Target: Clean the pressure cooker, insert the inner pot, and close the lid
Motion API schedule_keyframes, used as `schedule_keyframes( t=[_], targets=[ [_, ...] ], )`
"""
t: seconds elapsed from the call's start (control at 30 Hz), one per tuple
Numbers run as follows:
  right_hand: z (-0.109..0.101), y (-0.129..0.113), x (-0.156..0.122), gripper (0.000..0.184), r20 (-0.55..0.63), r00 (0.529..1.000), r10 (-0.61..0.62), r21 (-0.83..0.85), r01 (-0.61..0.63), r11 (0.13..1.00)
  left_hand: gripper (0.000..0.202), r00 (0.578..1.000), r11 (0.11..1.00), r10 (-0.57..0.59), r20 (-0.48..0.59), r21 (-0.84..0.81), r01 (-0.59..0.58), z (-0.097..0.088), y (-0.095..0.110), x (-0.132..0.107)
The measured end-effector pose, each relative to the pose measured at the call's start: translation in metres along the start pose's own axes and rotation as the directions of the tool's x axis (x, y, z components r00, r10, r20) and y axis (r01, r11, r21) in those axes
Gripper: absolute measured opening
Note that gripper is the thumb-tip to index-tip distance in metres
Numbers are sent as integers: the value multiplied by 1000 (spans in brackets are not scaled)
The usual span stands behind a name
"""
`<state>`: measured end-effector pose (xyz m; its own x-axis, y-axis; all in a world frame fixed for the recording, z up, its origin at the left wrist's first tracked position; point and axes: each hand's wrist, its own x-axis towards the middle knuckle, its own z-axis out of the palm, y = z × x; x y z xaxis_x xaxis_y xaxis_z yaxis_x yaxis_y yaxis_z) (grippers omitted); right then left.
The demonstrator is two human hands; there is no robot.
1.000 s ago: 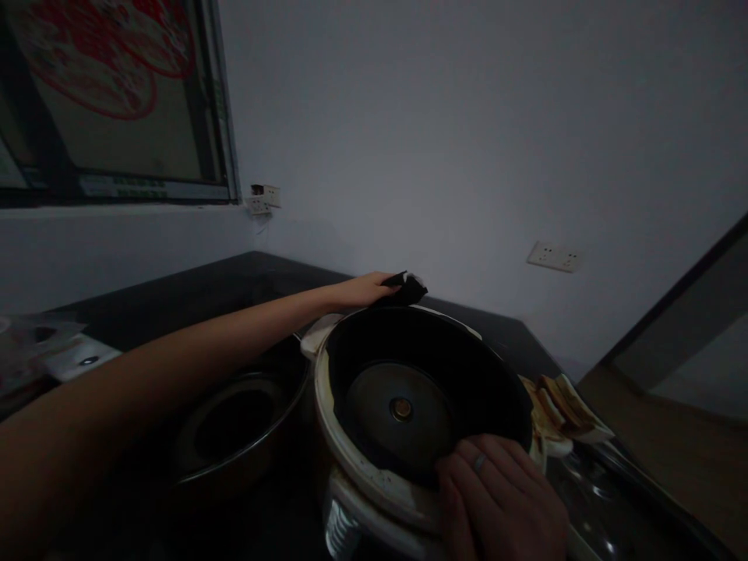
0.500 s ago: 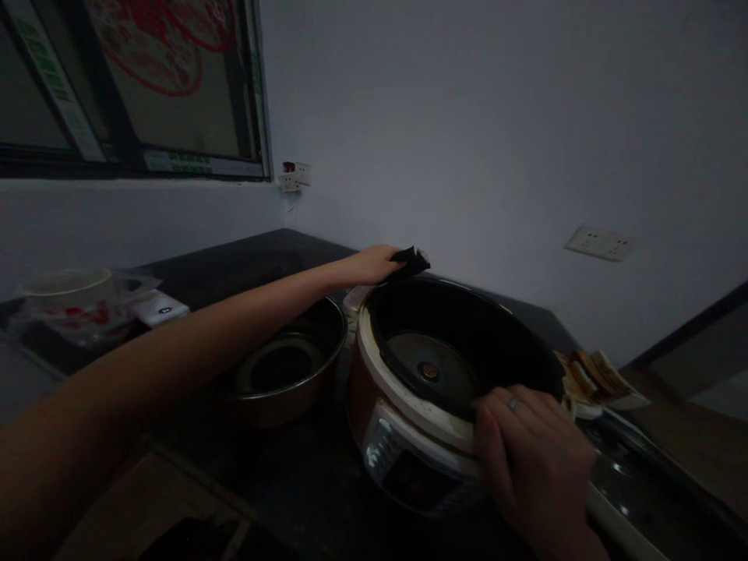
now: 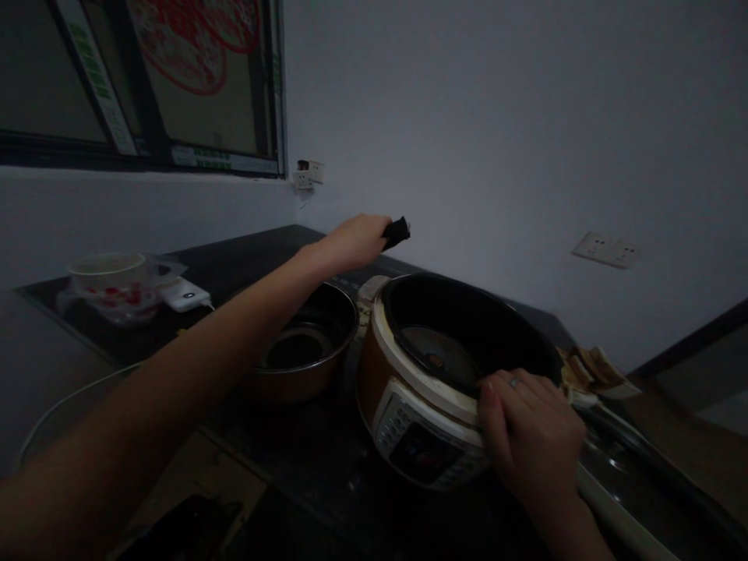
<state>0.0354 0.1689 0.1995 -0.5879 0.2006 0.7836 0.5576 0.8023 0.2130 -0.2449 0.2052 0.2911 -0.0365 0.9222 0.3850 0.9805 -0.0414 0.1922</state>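
Note:
An electric cooker [image 3: 403,397] with a white rim, brown side and button panel stands tilted on the dark counter. Its black cavity has a round plate [image 3: 435,354] at the bottom. My right hand [image 3: 531,428], a ring on one finger, is closed over the cooker's near right rim. Above the far left edge of the cooker, my left hand [image 3: 362,238] grips a crumpled black cloth [image 3: 397,233], apart from the rim. A round pot [image 3: 304,378] with a shiny lip sits left of the cooker, partly hidden by my left forearm.
A bagged white tub [image 3: 111,284] and a small white device [image 3: 187,294] lie at the left. Right of the cooker are a glass lid [image 3: 619,460] and brownish stacked pieces [image 3: 596,370]. Wall sockets [image 3: 605,249] and a window [image 3: 192,86] are behind.
My left hand has lifted with the black cloth, away from the cooker's far rim. My right hand stays on the near rim. The view has shifted a little to the left.

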Motion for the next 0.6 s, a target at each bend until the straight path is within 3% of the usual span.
schedule_keyframes(
  t=[0.17, 0.4, 0.5, 0.6],
  targets=[
    [0, 1, -1, 29, 1, 1000, 0, -9, 0, 1000, 28, 986, 998, 56, 157, -7, -55, 33, 11, -19],
    [2, 1, -1, 31, 0, 1000, 9, -35, -9, 999, 30, 999, 998, -40, 30, -43, 42, 36, 20, -47],
    [3, 0, 0, 32, -2, 1000, 14, -44, -14, 999, 31, 994, 970, -83, -70, -235, 65, 43, 19, -62],
    [4, -1, -1, 32, -9, 1000, 22, -51, -22, 998, 35, 953, 843, -200, -227, -536, 50, 64, 24, -84]
  ],
)
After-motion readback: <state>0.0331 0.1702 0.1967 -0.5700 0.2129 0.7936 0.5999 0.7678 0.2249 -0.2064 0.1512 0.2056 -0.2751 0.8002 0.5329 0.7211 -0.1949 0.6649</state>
